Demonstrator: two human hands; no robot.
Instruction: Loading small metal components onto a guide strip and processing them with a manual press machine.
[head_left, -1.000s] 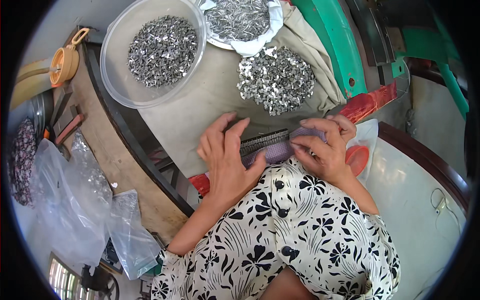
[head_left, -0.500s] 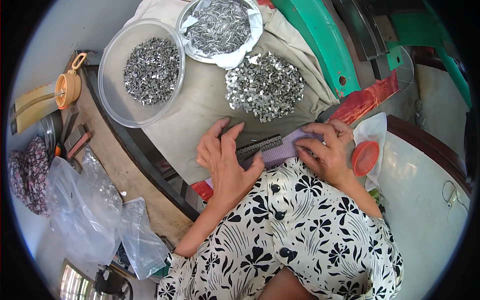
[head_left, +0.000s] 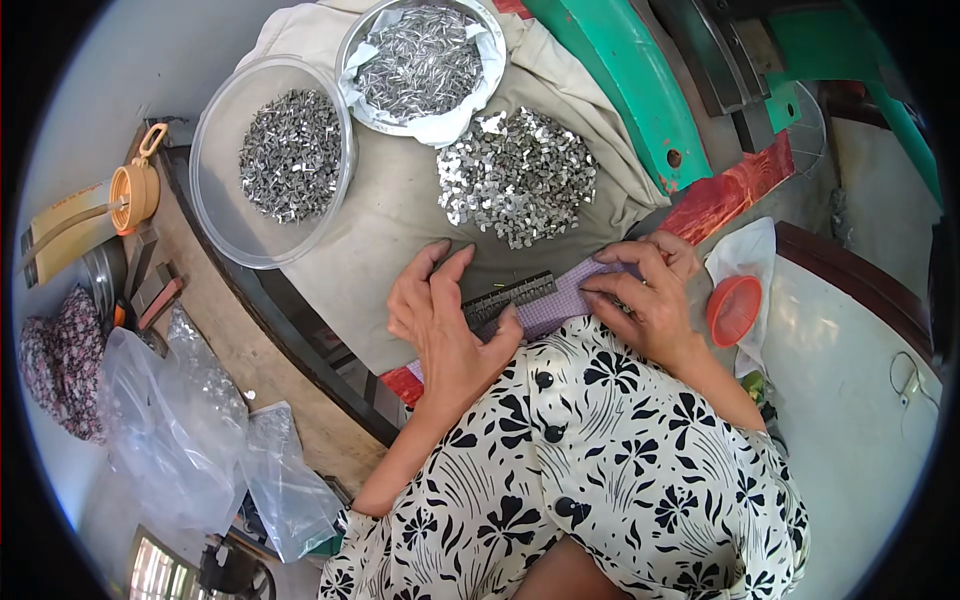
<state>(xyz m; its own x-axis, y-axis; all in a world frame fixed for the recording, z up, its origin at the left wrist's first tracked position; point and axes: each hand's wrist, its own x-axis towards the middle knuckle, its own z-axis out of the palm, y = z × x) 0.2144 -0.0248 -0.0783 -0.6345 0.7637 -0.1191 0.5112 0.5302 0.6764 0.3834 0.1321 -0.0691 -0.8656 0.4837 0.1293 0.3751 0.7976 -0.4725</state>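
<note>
A dark, narrow metal strip with a row of notches lies on a purple checked cloth, close to my body. My left hand arches around its left end with fingers spread, the thumb touching the near edge. At the cloth's right part, my right hand rests with fingers curled and thumb and index tips close together; whatever is between them is too small to see. Beyond the strip, a heap of small grey metal pieces sits on a khaki cloth.
A clear plastic tub holds more dark metal pieces. Beside it, a paper-lined bowl is full of thin shiny pins. Green machine framing borders the far right. A red bowl stands right; plastic bags lie left.
The whole view has shifted slightly, so the tub, bowl and heap appear a little further left. Both hands keep nearly the same pose at the strip and cloth.
</note>
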